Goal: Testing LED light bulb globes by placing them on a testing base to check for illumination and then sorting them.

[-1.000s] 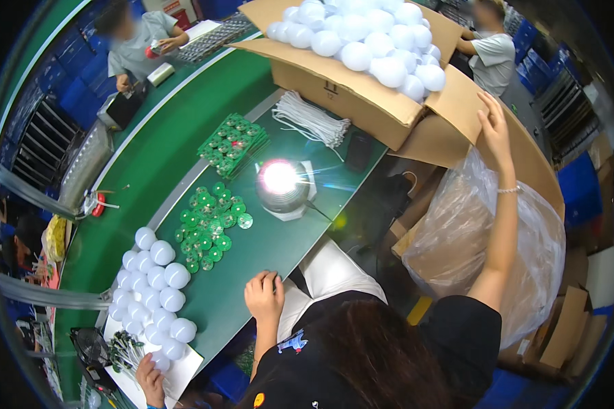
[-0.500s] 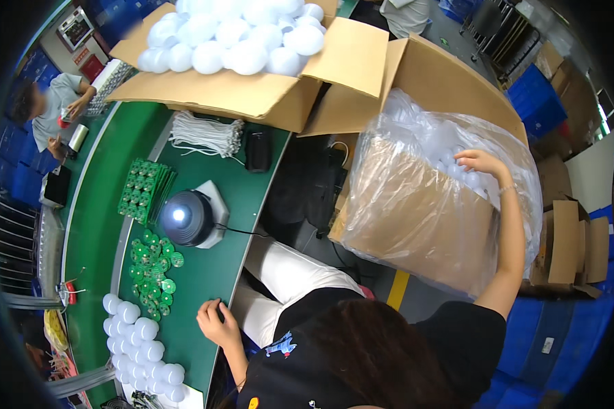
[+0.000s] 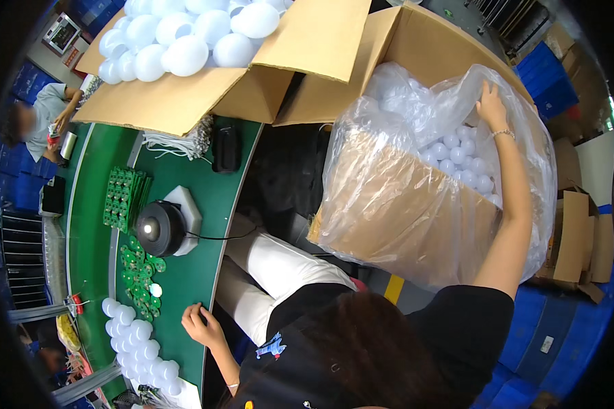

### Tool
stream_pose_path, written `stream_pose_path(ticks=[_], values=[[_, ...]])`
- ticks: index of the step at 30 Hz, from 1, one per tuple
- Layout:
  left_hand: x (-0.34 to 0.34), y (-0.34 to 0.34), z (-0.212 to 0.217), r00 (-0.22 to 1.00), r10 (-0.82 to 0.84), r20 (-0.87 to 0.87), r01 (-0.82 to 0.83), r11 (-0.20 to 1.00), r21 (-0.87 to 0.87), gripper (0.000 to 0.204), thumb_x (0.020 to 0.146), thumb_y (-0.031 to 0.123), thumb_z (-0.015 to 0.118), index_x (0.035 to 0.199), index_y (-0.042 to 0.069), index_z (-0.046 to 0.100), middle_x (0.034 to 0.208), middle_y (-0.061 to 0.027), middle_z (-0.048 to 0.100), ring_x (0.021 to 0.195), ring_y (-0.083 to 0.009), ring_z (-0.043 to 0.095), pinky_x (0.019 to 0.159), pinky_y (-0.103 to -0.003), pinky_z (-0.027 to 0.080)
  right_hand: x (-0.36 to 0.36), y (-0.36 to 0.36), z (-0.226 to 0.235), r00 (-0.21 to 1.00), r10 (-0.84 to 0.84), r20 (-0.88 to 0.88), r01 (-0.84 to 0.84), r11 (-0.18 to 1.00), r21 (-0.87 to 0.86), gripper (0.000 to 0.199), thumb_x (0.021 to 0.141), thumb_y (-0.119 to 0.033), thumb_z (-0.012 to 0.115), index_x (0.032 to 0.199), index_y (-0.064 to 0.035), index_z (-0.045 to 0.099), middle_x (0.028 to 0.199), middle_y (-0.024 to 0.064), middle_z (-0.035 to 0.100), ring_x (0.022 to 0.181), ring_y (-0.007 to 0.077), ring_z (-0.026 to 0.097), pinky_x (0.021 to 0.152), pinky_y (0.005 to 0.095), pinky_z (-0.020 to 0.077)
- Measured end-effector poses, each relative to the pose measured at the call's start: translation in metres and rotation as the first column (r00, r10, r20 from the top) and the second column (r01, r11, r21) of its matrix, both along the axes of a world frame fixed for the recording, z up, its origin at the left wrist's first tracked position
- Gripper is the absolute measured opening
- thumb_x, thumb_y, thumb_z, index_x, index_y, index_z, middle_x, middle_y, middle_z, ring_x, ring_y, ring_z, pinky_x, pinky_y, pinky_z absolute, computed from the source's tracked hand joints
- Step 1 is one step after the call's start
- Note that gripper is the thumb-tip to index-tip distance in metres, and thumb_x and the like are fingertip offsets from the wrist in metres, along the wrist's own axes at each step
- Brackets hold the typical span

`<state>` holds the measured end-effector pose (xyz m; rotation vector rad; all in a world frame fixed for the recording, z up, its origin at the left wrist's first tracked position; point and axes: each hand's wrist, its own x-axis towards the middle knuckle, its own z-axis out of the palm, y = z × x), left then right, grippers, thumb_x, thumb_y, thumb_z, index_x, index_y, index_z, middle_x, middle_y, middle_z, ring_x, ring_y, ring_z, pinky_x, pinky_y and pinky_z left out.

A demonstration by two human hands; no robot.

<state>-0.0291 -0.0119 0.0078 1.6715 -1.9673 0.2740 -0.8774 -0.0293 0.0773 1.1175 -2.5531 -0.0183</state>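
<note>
- Clear plastic liner bag [image 3: 423,211], thin and crinkled: it drapes over its carton's near wall and stands bunched around the mouth. Keep its edge spread outward; slack film could fold over the contents.
- Large brown cardboard carton with tall raised flaps [image 3: 450,41]: it stands off the worktop, beyond its right edge. You would do best to reach over its lowest wall, not against a flap.
- Long green worktop with a pale metal strip [image 3: 184,279]: it lies to your left, its right edge beside your lap.
- Open brown cardboard carton heaped with big white domes [image 3: 157,109]: it is at the worktop's upper end, a flap jutting toward the lined carton. Keep your elbow clear of that flap.
- Black rounded device on a white angular base [image 3: 160,227]: it sits near the worktop's right edge, its dark cord crossing that edge. Avoid catching the cord.
- Right hand [image 3: 490,109]: your fingers are slightly bent against the liner bag at the mouth; I cannot tell whether they pinch film. A light fingertip hold should suit it.
- Left hand [image 3: 201,327]: it is loosely curled with nothing visible in it, by the worktop's right edge, free to steady the film.
- Small glossy white globes [image 3: 485,184]: they lie loose inside the liner bag, just beside your right wrist. They look likely to roll, so cup them gently.
</note>
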Motion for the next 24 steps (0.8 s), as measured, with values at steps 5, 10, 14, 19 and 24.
stream_pose_path(ticks=[5,10,14,19,24], values=[[0.0,0.0,-0.002,0.999,0.024,0.022,-0.024,1.0,0.008,0.014,0.082,-0.001,0.062,0.095,0.001,0.064,0.098,-0.0132,0.06,0.091,-0.0311,0.059,0.08,-0.041,0.047,0.019,-0.004,-0.026,0.672,-0.484,0.56,0.021,0.769,0.639,0.032,0.082,-0.024,0.06,0.102,-0.001,0.067,0.092,0.0172,0.07,0.081,0.0322,0.07,0.069,0.0477,0.0557],[0.004,0.002,-0.003,1.0,0.015,0.021,-0.016,1.0,0.018,0.013,0.084,-0.001,0.061,0.096,-0.001,0.064,0.099,-0.0145,0.06,0.091,-0.0312,0.058,0.081,-0.041,0.047,0.019,0.023,-0.065,0.651,-0.532,0.541,0.018,0.724,0.69,0.045,0.079,-0.032,0.064,0.111,-0.0003,0.065,0.106,0.0174,0.068,0.09,0.0279,0.069,0.07,0.0456,0.0558],[0.007,0.002,-0.005,0.999,0.023,0.035,-0.024,1.0,0.017,0.011,0.085,-0.002,0.06,0.095,-0.001,0.064,0.099,-0.0147,0.06,0.091,-0.0308,0.058,0.081,-0.041,0.047,-0.034,0.064,-0.091,0.71,-0.472,0.523,-0.018,0.729,0.684,0.067,0.074,-0.038,0.072,0.129,-0.0058,0.054,0.123,0.0195,0.059,0.108,0.0341,0.061,0.086,0.0469,0.0517],[0.01,0.0,-0.007,0.999,0.017,0.045,-0.018,0.999,0.026,0.012,0.088,-0.001,0.058,0.099,-0.001,0.062,0.101,-0.0143,0.059,0.095,-0.0306,0.058,0.084,-0.04,0.046,-0.062,0.123,-0.142,0.81,-0.206,0.549,-0.269,0.701,0.66,0.099,0.059,-0.049,0.083,0.142,-0.0145,0.042,0.148,0.0245,0.032,0.128,0.0465,0.042,0.106,0.0499,0.0381],[0.009,-0.002,-0.006,0.997,0.035,0.062,-0.037,0.999,0.031,0.01,0.086,-0.001,0.059,0.094,-0.002,0.063,0.098,-0.0157,0.06,0.091,-0.0319,0.059,0.082,-0.041,0.047,-0.036,0.146,-0.154,0.863,-0.328,0.385,-0.134,0.585,0.8,0.102,0.052,-0.056,0.085,0.139,-0.0189,0.047,0.154,0.0274,0.015,0.133,0.0493,0.034,0.109,0.0508,0.0344]])
